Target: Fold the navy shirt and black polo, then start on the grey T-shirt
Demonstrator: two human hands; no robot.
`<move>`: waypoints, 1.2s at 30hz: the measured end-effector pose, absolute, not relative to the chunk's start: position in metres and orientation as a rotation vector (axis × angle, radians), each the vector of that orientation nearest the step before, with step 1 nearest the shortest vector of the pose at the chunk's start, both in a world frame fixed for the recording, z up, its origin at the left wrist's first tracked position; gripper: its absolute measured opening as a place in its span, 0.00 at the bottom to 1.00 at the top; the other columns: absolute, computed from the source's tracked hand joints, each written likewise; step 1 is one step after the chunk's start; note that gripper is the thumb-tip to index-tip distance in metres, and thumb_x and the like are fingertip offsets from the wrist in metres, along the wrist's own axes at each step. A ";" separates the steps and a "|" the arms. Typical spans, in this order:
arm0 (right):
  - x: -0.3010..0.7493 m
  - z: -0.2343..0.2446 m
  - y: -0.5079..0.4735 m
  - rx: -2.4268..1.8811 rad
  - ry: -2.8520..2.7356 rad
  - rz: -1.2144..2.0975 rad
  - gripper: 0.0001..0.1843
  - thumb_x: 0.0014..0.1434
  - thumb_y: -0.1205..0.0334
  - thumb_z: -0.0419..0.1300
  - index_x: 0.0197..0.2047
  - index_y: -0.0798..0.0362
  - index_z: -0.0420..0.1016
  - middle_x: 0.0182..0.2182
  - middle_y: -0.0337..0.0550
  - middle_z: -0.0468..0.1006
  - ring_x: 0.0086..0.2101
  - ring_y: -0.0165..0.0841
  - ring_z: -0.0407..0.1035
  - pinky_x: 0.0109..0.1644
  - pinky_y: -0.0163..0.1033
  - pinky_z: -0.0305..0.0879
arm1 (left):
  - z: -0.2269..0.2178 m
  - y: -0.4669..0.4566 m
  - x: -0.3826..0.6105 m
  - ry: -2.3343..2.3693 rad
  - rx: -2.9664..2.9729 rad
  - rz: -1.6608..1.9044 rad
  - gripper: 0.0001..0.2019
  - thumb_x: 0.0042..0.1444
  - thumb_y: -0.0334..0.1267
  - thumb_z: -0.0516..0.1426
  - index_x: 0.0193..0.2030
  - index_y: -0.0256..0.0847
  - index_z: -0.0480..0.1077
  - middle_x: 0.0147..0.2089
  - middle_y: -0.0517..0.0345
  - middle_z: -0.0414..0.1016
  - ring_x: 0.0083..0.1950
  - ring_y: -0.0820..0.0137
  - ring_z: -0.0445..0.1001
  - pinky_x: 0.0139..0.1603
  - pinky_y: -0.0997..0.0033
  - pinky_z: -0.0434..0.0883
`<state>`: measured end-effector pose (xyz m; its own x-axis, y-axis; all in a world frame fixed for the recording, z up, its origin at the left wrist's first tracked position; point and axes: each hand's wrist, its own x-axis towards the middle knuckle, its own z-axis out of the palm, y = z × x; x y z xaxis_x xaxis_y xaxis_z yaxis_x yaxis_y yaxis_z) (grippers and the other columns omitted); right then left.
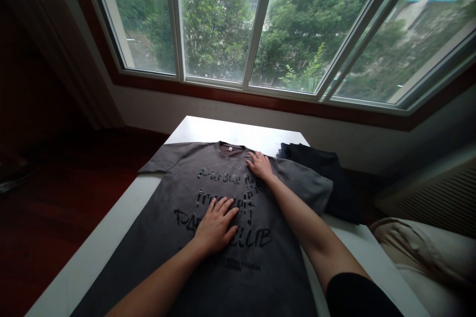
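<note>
A dark grey T-shirt with black lettering lies spread face up, its collar toward the window and its sleeves out to both sides. My left hand rests flat on the printed chest, fingers spread, covering part of the lettering. Up by the right side of the collar, my right hand lies on the shoulder of the shirt with its fingers stretched out. Neither hand grips the cloth. The lower part of the shirt runs out of view at the bottom.
Beneath the shirt is a white table. Folded dark clothes lie at its right edge, partly under the right sleeve. A sliding window stands beyond. Pale fabric is bundled at the right.
</note>
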<state>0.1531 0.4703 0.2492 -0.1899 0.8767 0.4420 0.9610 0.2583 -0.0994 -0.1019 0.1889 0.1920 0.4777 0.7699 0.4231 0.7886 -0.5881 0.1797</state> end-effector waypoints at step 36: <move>0.167 0.220 0.427 -1.696 -1.910 -0.359 0.30 0.72 0.46 0.48 0.70 0.50 0.68 0.74 0.52 0.55 0.73 0.48 0.46 0.74 0.57 0.45 | 0.193 0.182 -0.102 -1.394 -2.667 -0.709 0.27 0.67 0.49 0.56 0.72 0.50 0.63 0.78 0.53 0.56 0.79 0.55 0.50 0.79 0.40 0.45</move>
<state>0.1672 0.4270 0.2204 -0.0480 0.8244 0.5639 0.9729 0.1664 -0.1604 -0.1019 0.1821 0.1934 0.4887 0.7661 0.4175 0.7888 -0.5924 0.1637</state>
